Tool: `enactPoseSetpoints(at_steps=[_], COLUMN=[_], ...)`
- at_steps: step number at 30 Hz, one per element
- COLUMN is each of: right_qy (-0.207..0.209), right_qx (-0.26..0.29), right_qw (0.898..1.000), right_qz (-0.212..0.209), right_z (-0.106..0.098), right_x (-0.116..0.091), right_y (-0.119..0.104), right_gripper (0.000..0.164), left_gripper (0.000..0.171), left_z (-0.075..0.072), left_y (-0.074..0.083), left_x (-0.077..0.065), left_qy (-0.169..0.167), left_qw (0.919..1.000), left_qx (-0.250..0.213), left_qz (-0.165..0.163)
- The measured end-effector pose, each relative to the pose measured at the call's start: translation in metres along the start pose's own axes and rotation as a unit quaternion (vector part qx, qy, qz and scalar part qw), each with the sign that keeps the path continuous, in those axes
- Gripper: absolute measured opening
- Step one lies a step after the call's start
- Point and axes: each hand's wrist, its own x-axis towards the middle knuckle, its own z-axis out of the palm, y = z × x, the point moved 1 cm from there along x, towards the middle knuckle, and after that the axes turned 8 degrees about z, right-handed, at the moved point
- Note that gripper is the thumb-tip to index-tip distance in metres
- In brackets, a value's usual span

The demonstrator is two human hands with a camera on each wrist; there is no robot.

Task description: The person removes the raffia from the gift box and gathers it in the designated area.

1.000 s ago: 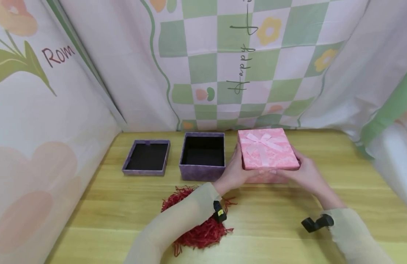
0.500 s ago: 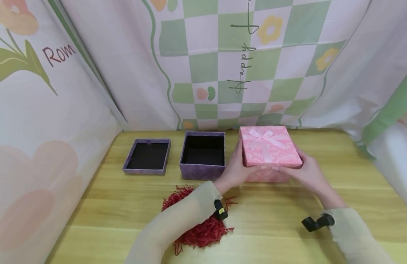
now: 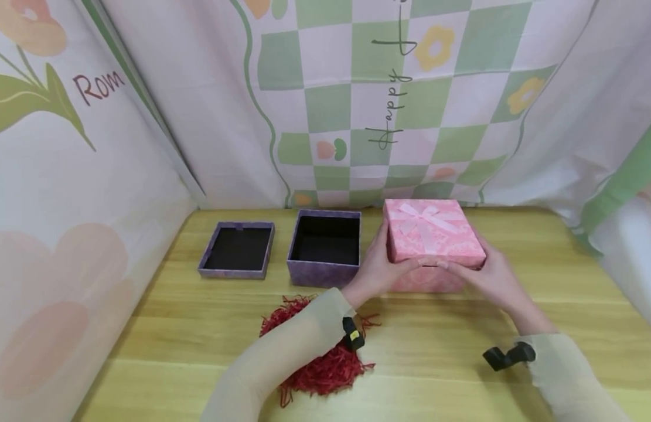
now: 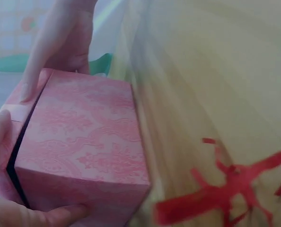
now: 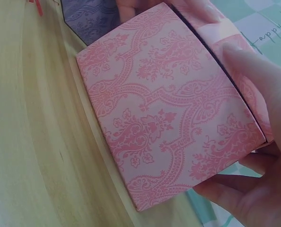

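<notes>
A pink gift box (image 3: 428, 282) with a damask pattern stands at the right on the table. Its lid (image 3: 452, 240), topped by a pale pink ribbon bow, sits raised a little, with a dark gap (image 4: 24, 137) between lid and box. My left hand (image 3: 375, 271) grips the lid's left side, its thumb along the front edge; some of its fingers also touch the box wall in the left wrist view. From the right, my right hand (image 3: 494, 278) holds the lid, its thumb (image 5: 254, 66) on the front edge beside the ribbon. The thumb tips nearly meet.
Just left of the pink box stands a purple box (image 3: 325, 274) without its lid, black inside. Farther left lies the purple lid (image 3: 232, 274), inside up. A heap of red shredded paper (image 3: 327, 372) lies partly under the left forearm. A patterned curtain (image 3: 325, 105) hangs behind the table.
The pink lid has risen slightly, held in both hands, and a dark slit has come into view below its front edge. The purple box, its lid and the red paper stay put.
</notes>
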Motion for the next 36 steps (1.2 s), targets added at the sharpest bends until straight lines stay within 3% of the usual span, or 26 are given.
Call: enactPoseSetpoints(at_steps=[10, 17, 20, 24, 30, 33, 36], right_qy=[-0.008, 0.013, 0.038, 0.071, 0.154, 0.188, 0.193], right_qx=[0.020, 0.030, 0.038, 0.053, 0.018, 0.023, 0.047], right_qw=[1.000, 0.999, 0.998, 0.995, 0.988, 0.982, 0.980], right_qz=[0.008, 0.010, -0.012, -0.039, -0.019, -0.015, -0.019], right_z=[-0.005, -0.020, -0.027, -0.035, -0.042, -0.041, -0.041], right_x=[-0.002, -0.005, -0.005, -0.005, -0.008, -0.007, -0.005], right_y=[-0.003, -0.017, -0.022, -0.027, -0.035, -0.036, -0.035], right_gripper=[0.096, 0.079, 0.069, 0.062, 0.061, 0.060, 0.059], left_gripper=[0.108, 0.093, 0.095, 0.094, 0.086, 0.086, 0.090], left_z=[0.001, -0.004, -0.005, -0.007, -0.005, -0.002, 0.000], left_y=[0.006, 0.021, 0.029, 0.040, 0.048, 0.048, 0.051], left_x=[0.000, 0.001, 0.005, 0.013, 0.020, 0.021, 0.022], left_qy=[0.000, -0.041, -0.051, -0.040, -0.004, 0.003, 0.007], left_qw=[0.9986, 0.9975, 0.9965, 0.9952, 0.9856, 0.9835, 0.9840], left_qx=[-0.044, 0.022, 0.051, 0.087, 0.168, 0.179, 0.175], left_qz=[-0.029, -0.053, -0.043, -0.020, 0.012, 0.026, 0.034])
